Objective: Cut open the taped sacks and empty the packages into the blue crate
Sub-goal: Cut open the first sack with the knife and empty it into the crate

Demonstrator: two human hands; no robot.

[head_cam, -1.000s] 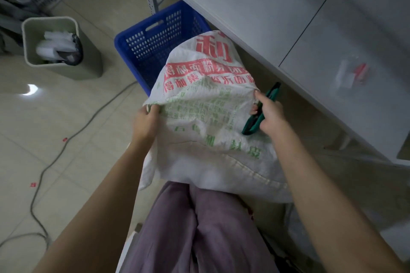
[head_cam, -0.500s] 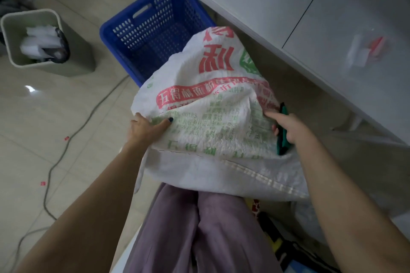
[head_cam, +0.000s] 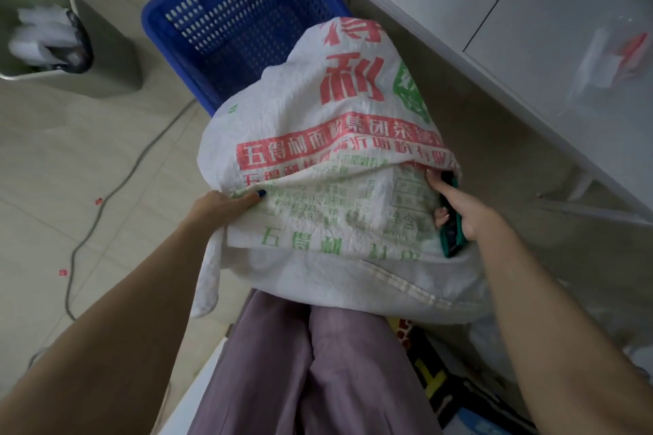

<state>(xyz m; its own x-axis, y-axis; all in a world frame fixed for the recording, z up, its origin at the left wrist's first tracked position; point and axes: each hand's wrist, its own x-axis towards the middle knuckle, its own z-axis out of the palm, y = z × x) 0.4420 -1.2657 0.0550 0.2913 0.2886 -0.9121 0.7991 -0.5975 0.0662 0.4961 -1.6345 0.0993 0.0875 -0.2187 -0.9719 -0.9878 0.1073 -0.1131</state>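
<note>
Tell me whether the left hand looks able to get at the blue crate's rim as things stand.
Probably not right away. The left hand is gripping the white sack, which lies between it and the blue crate. The crate's left rim is bare, so letting go would likely free a way.

The tiled floor (head_cam: 53, 159) carries a blue crate (head_cam: 226, 21) and, well to its left, a grey bin (head_cam: 106, 56). A grey cable (head_cam: 116, 187) snakes across it — small red scraps (head_cam: 98, 201) lie nearby.
</note>
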